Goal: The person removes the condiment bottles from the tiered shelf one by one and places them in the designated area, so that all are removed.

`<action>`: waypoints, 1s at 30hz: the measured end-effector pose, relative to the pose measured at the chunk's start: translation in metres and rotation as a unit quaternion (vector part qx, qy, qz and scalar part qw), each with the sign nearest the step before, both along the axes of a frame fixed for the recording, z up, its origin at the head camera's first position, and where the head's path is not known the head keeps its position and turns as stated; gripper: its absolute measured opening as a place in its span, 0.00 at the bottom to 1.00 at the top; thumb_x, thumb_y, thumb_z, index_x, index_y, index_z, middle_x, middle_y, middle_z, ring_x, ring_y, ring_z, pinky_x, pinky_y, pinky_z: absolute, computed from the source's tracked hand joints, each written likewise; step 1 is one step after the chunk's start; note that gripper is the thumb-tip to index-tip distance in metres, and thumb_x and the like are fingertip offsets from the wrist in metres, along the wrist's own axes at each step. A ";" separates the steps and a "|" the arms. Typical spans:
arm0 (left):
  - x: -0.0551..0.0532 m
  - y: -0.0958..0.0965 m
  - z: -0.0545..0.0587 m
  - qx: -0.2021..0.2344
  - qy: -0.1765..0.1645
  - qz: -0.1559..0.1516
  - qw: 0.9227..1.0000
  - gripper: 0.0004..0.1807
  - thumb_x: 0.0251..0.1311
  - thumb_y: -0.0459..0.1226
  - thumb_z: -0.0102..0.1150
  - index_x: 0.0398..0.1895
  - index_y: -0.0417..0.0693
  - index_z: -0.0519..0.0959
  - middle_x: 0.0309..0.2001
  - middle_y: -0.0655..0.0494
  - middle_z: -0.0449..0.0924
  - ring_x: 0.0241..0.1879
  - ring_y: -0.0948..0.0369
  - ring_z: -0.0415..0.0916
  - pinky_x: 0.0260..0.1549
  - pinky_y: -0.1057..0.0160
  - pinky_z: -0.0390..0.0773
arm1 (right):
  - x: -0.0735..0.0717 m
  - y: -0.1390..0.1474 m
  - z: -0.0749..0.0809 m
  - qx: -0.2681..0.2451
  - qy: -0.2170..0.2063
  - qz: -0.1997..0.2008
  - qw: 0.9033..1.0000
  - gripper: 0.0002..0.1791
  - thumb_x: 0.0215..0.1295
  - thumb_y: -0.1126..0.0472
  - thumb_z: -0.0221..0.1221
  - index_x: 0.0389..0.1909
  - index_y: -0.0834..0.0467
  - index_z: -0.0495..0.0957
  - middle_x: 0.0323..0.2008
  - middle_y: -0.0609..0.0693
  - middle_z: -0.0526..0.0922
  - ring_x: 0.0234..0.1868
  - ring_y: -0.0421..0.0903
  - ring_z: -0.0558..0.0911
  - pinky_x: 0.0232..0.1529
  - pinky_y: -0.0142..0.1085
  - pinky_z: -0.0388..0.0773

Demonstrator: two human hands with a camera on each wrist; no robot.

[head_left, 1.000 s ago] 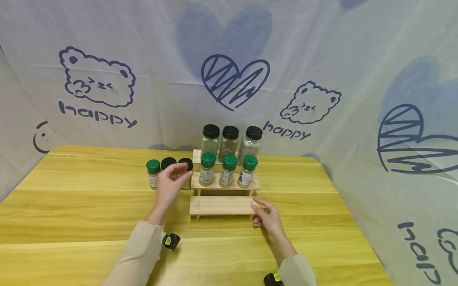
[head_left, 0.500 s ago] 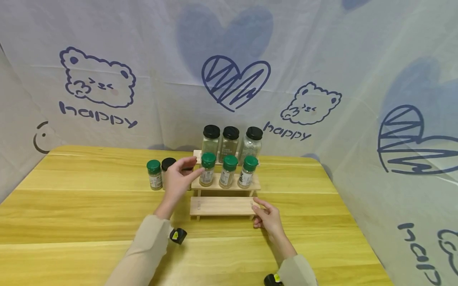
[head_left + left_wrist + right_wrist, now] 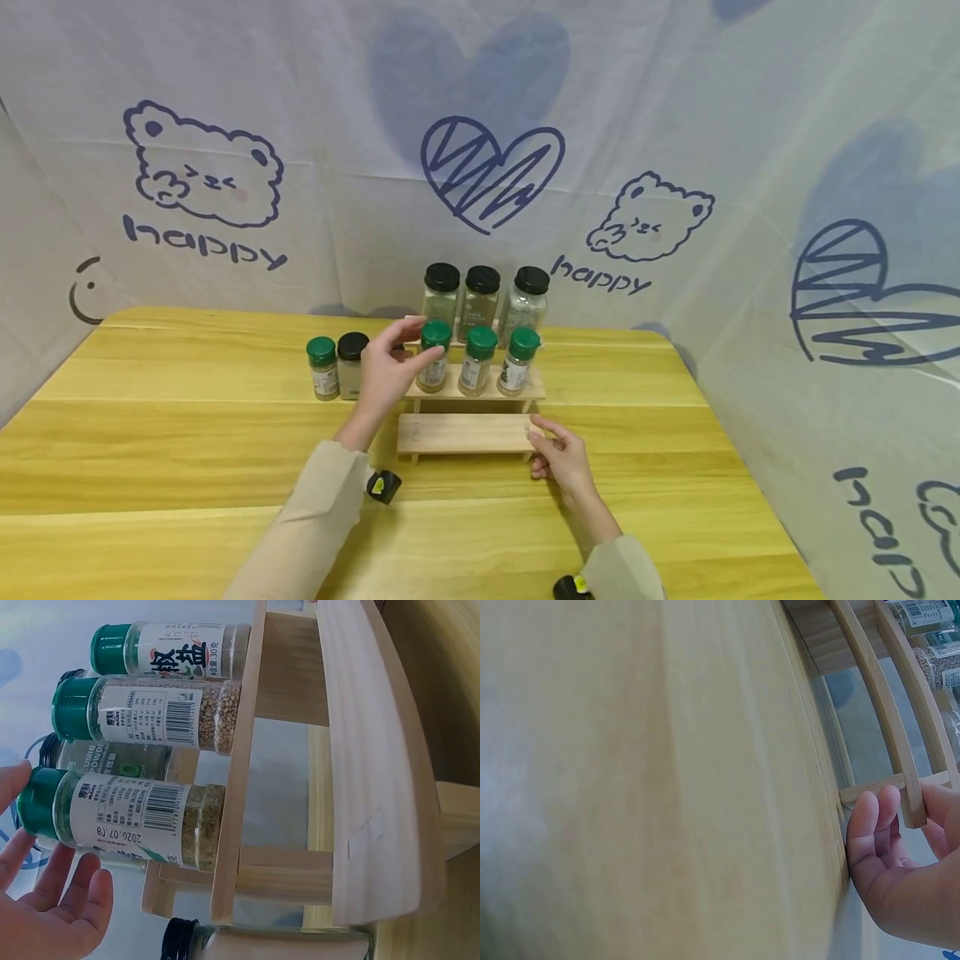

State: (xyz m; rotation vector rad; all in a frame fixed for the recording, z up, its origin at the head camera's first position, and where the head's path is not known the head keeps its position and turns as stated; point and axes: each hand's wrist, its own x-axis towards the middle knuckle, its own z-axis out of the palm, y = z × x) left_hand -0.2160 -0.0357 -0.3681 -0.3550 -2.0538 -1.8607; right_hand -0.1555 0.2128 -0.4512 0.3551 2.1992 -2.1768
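Note:
A three-tier wooden rack (image 3: 465, 433) stands on the table, its lowest shelf bare. My left hand (image 3: 384, 367) has thumb and index finger on either side of the green cap of the leftmost spice jar (image 3: 139, 814) on the middle shelf. This jar is upright, its label partly behind the thumb in the head view. Two similar green-capped jars, one of pale seeds (image 3: 169, 712) and one at the end (image 3: 515, 375), share that shelf. My right hand (image 3: 564, 462) grips the right end of the lowest shelf, thumb above and fingers curled below.
Three larger black-lidded jars (image 3: 480, 304) fill the top shelf. Left of the rack stand a green-capped jar (image 3: 325, 381) and a black-lidded jar (image 3: 350, 375); another black-lidded one is mostly behind my left hand. A printed cloth (image 3: 337, 150) hangs behind the wooden table (image 3: 187, 450).
My left hand has moved right, from over the black-lidded jars beside the rack to the leftmost green cap on the middle shelf. My right hand has stayed at the shelf end.

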 end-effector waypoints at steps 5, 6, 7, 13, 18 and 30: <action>0.001 0.002 0.001 -0.008 0.007 -0.003 1.000 0.21 0.47 0.32 0.66 0.48 0.41 0.77 0.44 0.48 0.77 0.41 0.57 0.73 0.34 0.57 0.73 | 0.000 0.000 0.000 -0.002 0.000 0.000 1.000 0.21 0.61 0.68 0.54 0.55 0.68 0.68 0.15 0.50 0.75 0.11 0.37 0.71 0.15 0.28 0.74; 0.001 0.002 0.001 -0.010 0.007 -0.003 1.000 0.21 0.47 0.32 0.66 0.48 0.41 0.77 0.44 0.48 0.77 0.41 0.57 0.73 0.34 0.57 0.74 | 0.000 0.000 0.000 -0.002 0.000 0.000 1.000 0.21 0.61 0.68 0.54 0.56 0.68 0.68 0.15 0.50 0.75 0.11 0.37 0.71 0.15 0.28 0.74; 0.001 0.002 0.000 -0.012 0.008 -0.003 1.000 0.21 0.47 0.32 0.66 0.48 0.41 0.77 0.45 0.48 0.77 0.41 0.57 0.73 0.34 0.56 0.73 | 0.000 0.000 0.000 -0.002 0.000 0.000 1.000 0.21 0.61 0.68 0.54 0.56 0.68 0.68 0.15 0.50 0.75 0.11 0.37 0.71 0.15 0.28 0.74; 0.014 0.004 0.017 0.007 -0.008 -0.022 1.000 0.23 0.48 0.27 0.63 0.50 0.32 0.73 0.47 0.41 0.74 0.43 0.50 0.73 0.40 0.52 0.75 | 0.000 0.000 0.000 0.002 0.001 -0.001 1.000 0.21 0.61 0.68 0.54 0.55 0.67 0.69 0.14 0.49 0.74 0.11 0.37 0.71 0.14 0.28 0.74; 0.020 0.005 0.025 0.015 -0.010 -0.027 0.999 0.22 0.47 0.23 0.61 0.50 0.29 0.72 0.48 0.38 0.73 0.43 0.46 0.73 0.40 0.50 0.75 | 0.000 -0.001 0.000 0.003 0.001 -0.002 1.000 0.21 0.61 0.68 0.54 0.55 0.68 0.69 0.14 0.49 0.74 0.11 0.37 0.71 0.14 0.28 0.74; 0.003 0.003 0.001 0.028 0.047 0.000 0.999 0.21 0.43 0.25 0.66 0.46 0.34 0.77 0.44 0.43 0.77 0.38 0.49 0.76 0.31 0.64 0.79 | 0.000 0.000 -0.001 0.001 0.002 -0.001 1.000 0.21 0.61 0.67 0.54 0.56 0.67 0.68 0.13 0.49 0.74 0.11 0.37 0.70 0.14 0.28 0.74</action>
